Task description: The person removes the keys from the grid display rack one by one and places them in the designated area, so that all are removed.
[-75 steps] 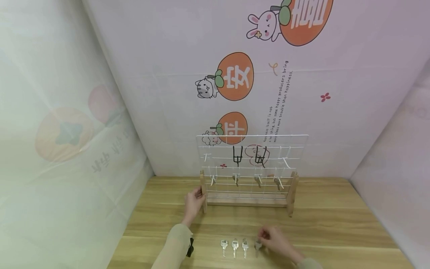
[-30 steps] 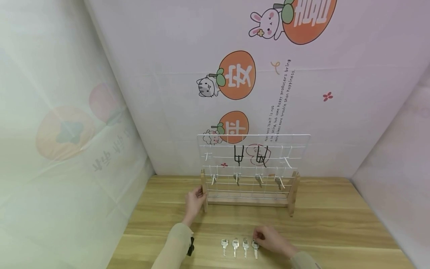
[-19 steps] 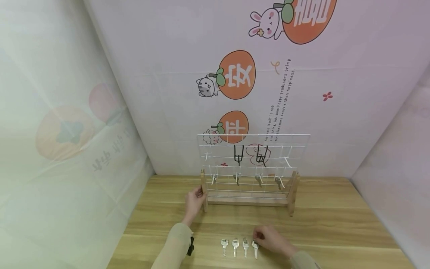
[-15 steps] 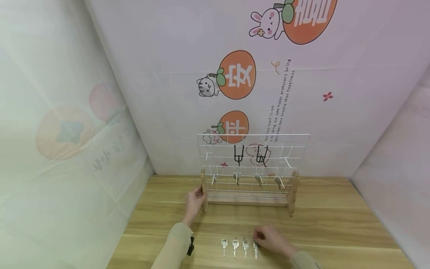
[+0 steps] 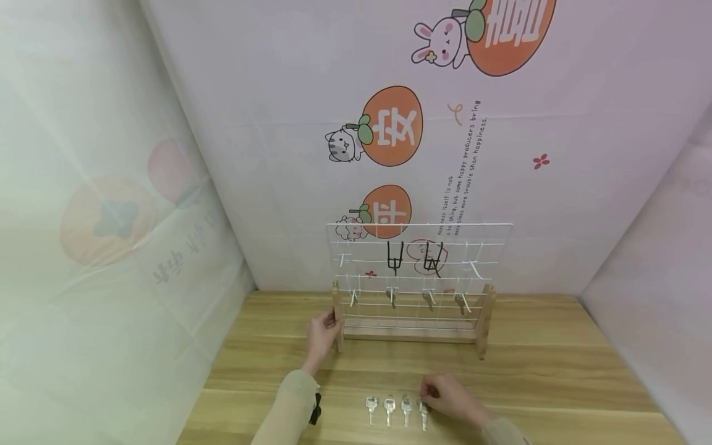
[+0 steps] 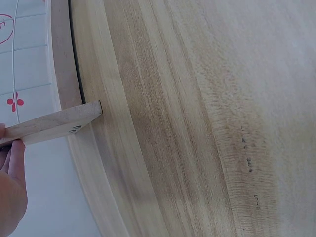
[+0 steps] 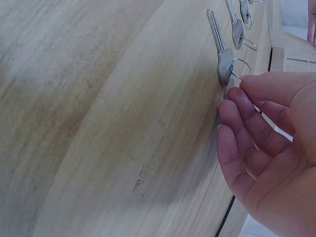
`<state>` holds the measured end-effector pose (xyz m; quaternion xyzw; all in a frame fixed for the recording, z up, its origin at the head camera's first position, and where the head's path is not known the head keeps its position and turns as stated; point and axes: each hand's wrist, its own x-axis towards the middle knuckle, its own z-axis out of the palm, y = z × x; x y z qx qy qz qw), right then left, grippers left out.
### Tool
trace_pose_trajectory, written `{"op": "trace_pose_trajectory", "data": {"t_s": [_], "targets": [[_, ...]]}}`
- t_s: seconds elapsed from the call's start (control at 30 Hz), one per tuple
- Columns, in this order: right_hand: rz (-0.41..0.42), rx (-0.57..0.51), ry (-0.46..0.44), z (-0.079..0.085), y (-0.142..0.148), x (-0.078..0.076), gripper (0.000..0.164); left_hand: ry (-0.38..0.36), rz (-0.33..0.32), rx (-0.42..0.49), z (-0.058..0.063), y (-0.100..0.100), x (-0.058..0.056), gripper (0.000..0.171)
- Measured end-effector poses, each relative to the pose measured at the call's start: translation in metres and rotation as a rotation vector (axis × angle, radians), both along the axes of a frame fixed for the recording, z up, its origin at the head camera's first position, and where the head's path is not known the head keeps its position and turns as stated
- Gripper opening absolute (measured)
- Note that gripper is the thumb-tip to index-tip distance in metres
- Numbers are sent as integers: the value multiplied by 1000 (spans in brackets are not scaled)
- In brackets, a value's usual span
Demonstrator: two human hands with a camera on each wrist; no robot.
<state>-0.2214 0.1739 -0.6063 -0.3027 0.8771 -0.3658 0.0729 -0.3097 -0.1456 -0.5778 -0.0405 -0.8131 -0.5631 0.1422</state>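
My left hand (image 5: 322, 334) grips the left wooden post (image 6: 54, 122) of a white wire grid rack (image 5: 418, 316), thumb and fingers on either side of the wood. At the front of the table, my right hand (image 5: 449, 395) pinches the thin ring (image 7: 243, 64) of a silver key (image 7: 224, 61). That key lies at the right end of a short row, beside other silver keys (image 5: 389, 408) on the wood. In the head view the fingers cover its top. Several keys (image 5: 428, 300) hang from hooks in the rack's lower row.
Black hooks (image 5: 395, 256) and white hooks (image 5: 474, 269) stick out of the rack's upper row. The rack stands near the back of the wooden table (image 5: 534, 371), before a printed cloth wall (image 5: 289, 185). Cloth walls also rise at both sides.
Since the earliest frame, my right hand has shifted slightly left with its key, closer to the other keys in the row. My left hand stays on the post.
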Motion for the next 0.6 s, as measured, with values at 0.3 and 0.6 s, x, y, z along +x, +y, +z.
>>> {"op": "trace_pose_trajectory", "data": {"t_s": [0.3, 0.6], "targets": [[-36, -9, -29, 3, 3, 1, 4, -14, -3, 5, -1, 0, -1, 35], [-74, -48, -16, 17, 0, -2, 9, -17, -11, 7, 0, 0, 0, 35]]}}
